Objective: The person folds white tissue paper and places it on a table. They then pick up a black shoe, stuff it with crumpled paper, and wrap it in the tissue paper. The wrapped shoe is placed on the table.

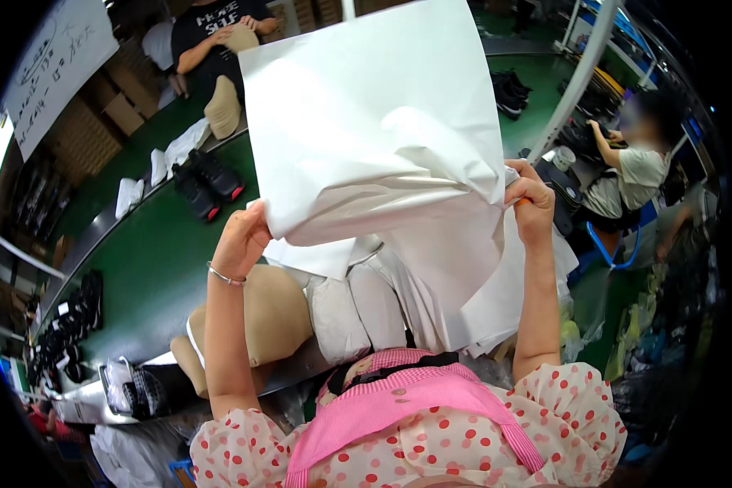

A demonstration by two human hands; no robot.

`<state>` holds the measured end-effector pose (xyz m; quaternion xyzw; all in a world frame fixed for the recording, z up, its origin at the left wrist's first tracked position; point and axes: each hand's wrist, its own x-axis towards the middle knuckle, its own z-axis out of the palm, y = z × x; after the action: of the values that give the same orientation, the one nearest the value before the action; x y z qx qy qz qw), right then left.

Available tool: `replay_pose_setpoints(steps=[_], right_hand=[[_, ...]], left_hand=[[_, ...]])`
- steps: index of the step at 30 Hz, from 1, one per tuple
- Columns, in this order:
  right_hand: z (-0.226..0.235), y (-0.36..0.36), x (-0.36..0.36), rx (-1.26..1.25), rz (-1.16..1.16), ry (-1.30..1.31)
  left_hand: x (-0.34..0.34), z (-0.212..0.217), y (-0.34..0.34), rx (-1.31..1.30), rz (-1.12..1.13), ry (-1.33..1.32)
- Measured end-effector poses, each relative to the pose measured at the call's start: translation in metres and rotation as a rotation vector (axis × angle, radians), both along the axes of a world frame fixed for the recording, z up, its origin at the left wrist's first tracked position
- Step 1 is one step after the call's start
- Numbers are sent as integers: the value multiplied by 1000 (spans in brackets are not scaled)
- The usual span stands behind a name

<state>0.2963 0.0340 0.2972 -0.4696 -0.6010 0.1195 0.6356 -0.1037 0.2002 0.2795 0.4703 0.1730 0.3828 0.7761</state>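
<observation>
A large sheet of white paper point(366, 98) is stretched between my two hands, raised above the work surface and creased along its lower part. My left hand point(245, 237), with a bracelet at the wrist, pinches its lower left corner. On the other side, my right hand point(532, 203) grips the crumpled right edge. Beneath the raised sheet lie more white paper sheets point(508, 301). Tan moulded pieces point(275, 313) sit below my left hand, beside white paper-wrapped bundles point(336, 321).
A pair of black shoes point(209, 183) stands on the green conveyor belt point(146, 260). More black shoes point(77, 321) are at the far left. A person in black point(211, 32) handles a tan piece across the belt. Another person point(638, 167) sits at right near a metal post point(577, 89).
</observation>
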Motion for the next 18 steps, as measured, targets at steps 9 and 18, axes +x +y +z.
replay_pose_setpoints(steps=[9, 18], right_hand=[[42, -55, 8, 111, -249, -254], [22, -65, 50, 230, -516, -69]], left_hand=[[56, 11, 10, 101, -38, -172], [117, 11, -6, 585, -97, 178]])
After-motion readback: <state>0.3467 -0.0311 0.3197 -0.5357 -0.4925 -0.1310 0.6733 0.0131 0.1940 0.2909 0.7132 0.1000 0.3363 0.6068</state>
